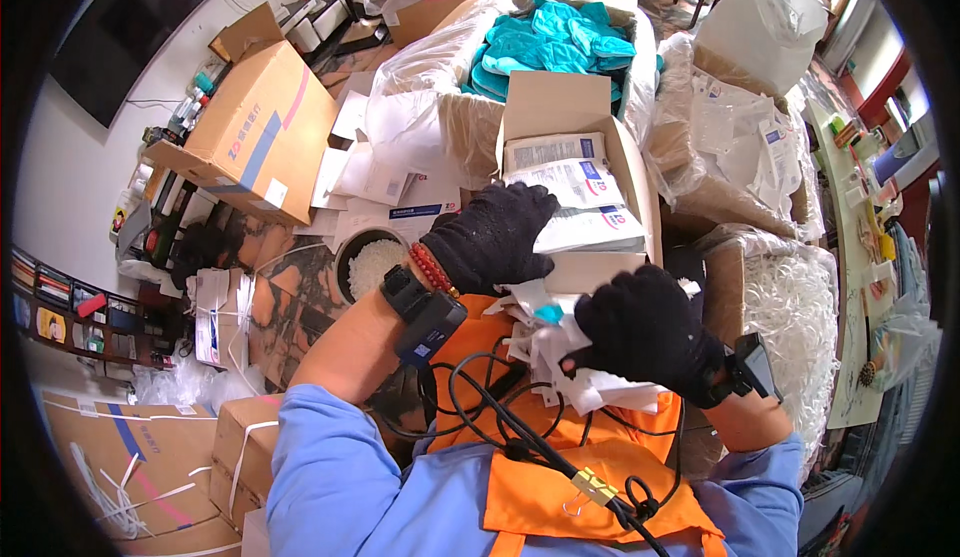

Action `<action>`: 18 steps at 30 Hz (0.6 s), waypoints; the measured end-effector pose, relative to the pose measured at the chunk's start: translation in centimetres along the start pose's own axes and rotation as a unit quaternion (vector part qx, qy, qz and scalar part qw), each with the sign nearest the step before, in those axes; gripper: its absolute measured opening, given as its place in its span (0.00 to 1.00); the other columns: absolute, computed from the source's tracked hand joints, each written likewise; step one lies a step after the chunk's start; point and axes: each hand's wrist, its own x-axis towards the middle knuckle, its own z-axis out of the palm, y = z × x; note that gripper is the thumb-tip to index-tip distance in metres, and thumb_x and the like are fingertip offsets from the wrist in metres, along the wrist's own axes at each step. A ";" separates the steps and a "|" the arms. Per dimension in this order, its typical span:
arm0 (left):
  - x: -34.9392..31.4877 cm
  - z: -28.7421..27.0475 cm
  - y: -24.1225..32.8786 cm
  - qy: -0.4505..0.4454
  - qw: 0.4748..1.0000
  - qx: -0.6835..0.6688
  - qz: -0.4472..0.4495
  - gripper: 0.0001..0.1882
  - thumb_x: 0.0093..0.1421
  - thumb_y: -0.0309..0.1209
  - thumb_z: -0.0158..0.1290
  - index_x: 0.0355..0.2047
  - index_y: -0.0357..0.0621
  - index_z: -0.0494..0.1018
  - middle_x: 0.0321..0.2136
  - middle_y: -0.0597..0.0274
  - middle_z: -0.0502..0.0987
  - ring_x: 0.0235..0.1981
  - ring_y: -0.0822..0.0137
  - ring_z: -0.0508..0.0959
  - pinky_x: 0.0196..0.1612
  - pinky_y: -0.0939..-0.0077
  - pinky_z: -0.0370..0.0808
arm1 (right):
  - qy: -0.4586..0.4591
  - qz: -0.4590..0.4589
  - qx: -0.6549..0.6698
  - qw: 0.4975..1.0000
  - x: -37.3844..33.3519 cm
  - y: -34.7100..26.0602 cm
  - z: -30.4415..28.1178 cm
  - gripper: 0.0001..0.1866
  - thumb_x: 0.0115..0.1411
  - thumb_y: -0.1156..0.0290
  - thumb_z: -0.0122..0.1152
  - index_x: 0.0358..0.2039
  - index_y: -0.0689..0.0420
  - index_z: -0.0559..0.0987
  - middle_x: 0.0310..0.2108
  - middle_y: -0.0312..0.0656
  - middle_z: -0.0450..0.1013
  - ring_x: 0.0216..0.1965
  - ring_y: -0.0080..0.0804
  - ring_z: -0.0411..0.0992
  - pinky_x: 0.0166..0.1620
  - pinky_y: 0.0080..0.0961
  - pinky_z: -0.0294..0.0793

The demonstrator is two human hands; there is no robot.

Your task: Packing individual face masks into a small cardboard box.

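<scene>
My left hand [495, 237], in a black glove, is at the near left corner of an open cardboard box [555, 102]. Its fingers and thumb are apart, with the fingertips beside the edge of the white printed packets [590, 227] stacked inside. Over my lap, my right hand [650, 327], also gloved in black, is curled around a bunch of white scraps [600, 382]. A small teal piece [548, 313] shows among the scraps. My right palm and part of its fingers are hidden.
Beyond the box stands a plastic-lined carton of teal cloth-like items [555, 37]. Lined cartons of packets [735, 127] and white strips [790, 327] stand at right. A pot of white granules [375, 267] sits left; black cables [500, 427] cross my orange apron [590, 477].
</scene>
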 end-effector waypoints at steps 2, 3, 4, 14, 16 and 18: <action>0.6 0.1 -0.5 0.032 0.999 -0.004 -0.019 0.32 0.49 0.38 0.59 0.53 0.35 0.66 0.50 0.43 0.71 0.51 0.48 0.72 0.55 0.58 0.67 | -0.002 0.038 0.021 0.999 0.8 0.1 0.6 0.17 0.53 0.53 0.60 0.26 0.55 0.78 0.26 0.40 0.71 0.30 0.38 0.72 0.31 0.35 0.67; 0.9 0.0 -0.8 0.047 0.998 -0.005 -0.029 0.31 0.49 0.37 0.58 0.52 0.35 0.66 0.50 0.43 0.71 0.50 0.49 0.72 0.54 0.58 0.68 | 0.001 0.051 0.038 0.998 0.9 0.0 1.5 0.17 0.53 0.52 0.60 0.27 0.55 0.78 0.27 0.41 0.71 0.31 0.39 0.71 0.32 0.36 0.67; 1.3 -0.4 -1.1 0.051 0.998 0.019 -0.039 0.29 0.49 0.34 0.58 0.51 0.36 0.68 0.47 0.45 0.73 0.48 0.50 0.74 0.52 0.59 0.69 | 0.003 0.064 0.056 0.996 0.9 -0.3 2.0 0.18 0.53 0.52 0.60 0.27 0.56 0.78 0.28 0.42 0.71 0.32 0.40 0.71 0.33 0.36 0.67; 7.4 4.3 -7.6 0.002 0.983 0.148 -0.105 0.19 0.45 0.33 0.58 0.40 0.44 0.75 0.33 0.53 0.78 0.39 0.56 0.78 0.42 0.62 0.73 | 0.087 0.122 0.386 0.910 1.9 4.5 -0.2 0.27 0.50 0.65 0.71 0.49 0.56 0.72 0.42 0.44 0.70 0.44 0.40 0.71 0.46 0.31 0.72; 8.0 3.9 -7.5 -0.027 0.978 0.173 -0.113 0.22 0.44 0.35 0.59 0.42 0.46 0.74 0.36 0.52 0.78 0.40 0.57 0.78 0.45 0.60 0.71 | 0.207 0.106 0.219 0.947 3.0 6.7 0.2 0.28 0.45 0.67 0.73 0.47 0.56 0.72 0.42 0.46 0.70 0.44 0.44 0.71 0.46 0.34 0.72; 7.7 3.2 -7.2 -0.023 0.982 0.163 -0.097 0.25 0.44 0.36 0.60 0.45 0.46 0.73 0.39 0.52 0.77 0.43 0.57 0.77 0.48 0.57 0.69 | 0.239 0.111 0.142 0.954 4.5 8.9 0.7 0.29 0.43 0.68 0.73 0.46 0.57 0.72 0.42 0.48 0.70 0.45 0.47 0.70 0.47 0.36 0.72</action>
